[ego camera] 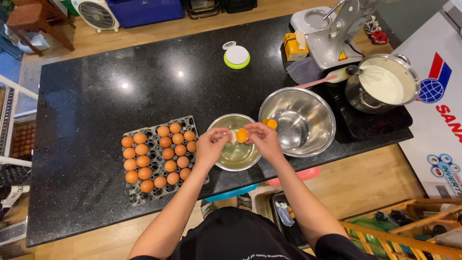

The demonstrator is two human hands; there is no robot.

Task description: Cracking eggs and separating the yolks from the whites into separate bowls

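glossy black stone counter (96,96), both hands' fingers (217,138) pinching cracked eggshell halves (239,136), round steel bowl (236,159)

Head view: we're looking steeply down from the person's head onto the black bench (96,144).
Facing: away from the body, across the bench.
Nearness: arm's reach, forearms fill the lower frame.
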